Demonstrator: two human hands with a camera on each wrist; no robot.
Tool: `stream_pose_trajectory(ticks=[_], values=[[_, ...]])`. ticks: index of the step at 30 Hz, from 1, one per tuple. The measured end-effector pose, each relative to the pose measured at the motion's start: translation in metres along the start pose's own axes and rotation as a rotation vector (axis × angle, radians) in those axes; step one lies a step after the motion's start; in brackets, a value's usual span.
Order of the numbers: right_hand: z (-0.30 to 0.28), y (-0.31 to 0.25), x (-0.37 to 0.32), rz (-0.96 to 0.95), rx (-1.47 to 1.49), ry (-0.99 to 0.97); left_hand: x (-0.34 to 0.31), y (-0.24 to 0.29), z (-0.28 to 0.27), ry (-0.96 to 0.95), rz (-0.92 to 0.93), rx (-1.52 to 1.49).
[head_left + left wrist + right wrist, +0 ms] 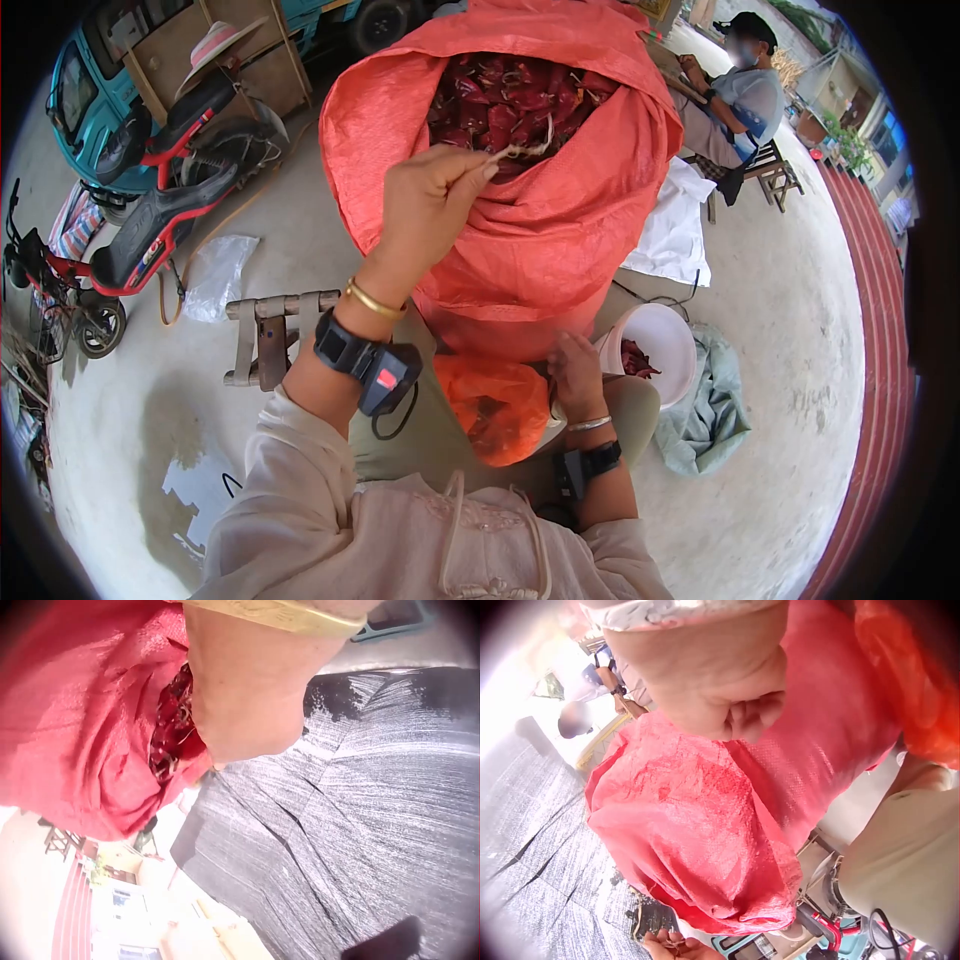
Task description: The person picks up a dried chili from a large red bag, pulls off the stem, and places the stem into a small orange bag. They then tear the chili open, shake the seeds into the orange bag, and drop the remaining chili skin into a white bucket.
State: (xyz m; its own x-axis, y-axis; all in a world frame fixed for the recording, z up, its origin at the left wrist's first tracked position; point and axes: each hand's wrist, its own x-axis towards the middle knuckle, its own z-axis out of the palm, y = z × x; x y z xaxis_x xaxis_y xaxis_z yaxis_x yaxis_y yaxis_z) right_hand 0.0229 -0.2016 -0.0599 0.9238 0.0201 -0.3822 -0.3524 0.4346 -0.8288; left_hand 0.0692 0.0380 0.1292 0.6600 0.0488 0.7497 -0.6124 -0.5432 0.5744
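A big red woven sack (500, 235) stands in front of me, its mouth folded back over dark red chili peppers (510, 95). Over the near edge of that mouth, my left hand (425, 205) pinches a pale, thin, twisted strand (522, 151) between thumb and forefinger. Lower down, my right hand (577, 375) is beside the sack's lower side, its fingers loosely curled with nothing showing in them. Just left of it lies an orange plastic bag (490, 405) on my lap. The right wrist view shows the right hand (720, 690) in front of the red sack (697, 817).
A white bucket (675, 345) with some red peppers stands at my right, beside a grey-green cloth sack (705, 410). To the left are a folding stool (270, 340) and a red-black scooter (150, 225). Another person (745, 95) sits at the back right, near red steps (865, 350).
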Motion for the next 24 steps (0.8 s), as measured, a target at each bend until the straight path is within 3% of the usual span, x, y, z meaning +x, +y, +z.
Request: stream_pose_trajectory(ticks=[3, 5, 9, 12, 15, 17, 19, 21, 24], values=[[-0.003, -0.002, 0.001, 0.001, 0.077, 0.003, -0.037, 0.014, -0.003, -0.23, 0.029, -0.219], [-0.004, -0.004, 0.002, -0.002, 0.152, 0.017, -0.064, 0.012, -0.002, -0.611, 0.144, -0.149], [-0.015, -0.004, 0.007, -0.013, 0.185, -0.027, -0.129, -0.009, 0.022, -1.223, 0.231, 0.313], [-0.011, -0.007, 0.004, -0.003, 0.159, 0.024, -0.167, -0.033, 0.041, -1.395, 0.261, 0.446], [-0.011, -0.005, 0.006, 0.002, 0.151, 0.019, -0.178, -0.043, 0.044, -1.244, 0.291, 0.504], [-0.01, -0.005, 0.004, 0.0, 0.152, 0.019, -0.132, -0.019, 0.037, -1.083, 0.239, 0.245], [-0.01, -0.006, 0.004, -0.004, 0.15, 0.022, -0.081, 0.005, 0.026, -0.807, 0.134, 0.263], [-0.008, -0.006, 0.005, -0.001, 0.153, 0.018, -0.035, -0.003, 0.022, -0.448, 0.2, 0.182], [-0.008, -0.005, 0.006, 0.005, 0.135, 0.003, 0.022, -0.018, 0.024, -0.183, 0.209, 0.336]])
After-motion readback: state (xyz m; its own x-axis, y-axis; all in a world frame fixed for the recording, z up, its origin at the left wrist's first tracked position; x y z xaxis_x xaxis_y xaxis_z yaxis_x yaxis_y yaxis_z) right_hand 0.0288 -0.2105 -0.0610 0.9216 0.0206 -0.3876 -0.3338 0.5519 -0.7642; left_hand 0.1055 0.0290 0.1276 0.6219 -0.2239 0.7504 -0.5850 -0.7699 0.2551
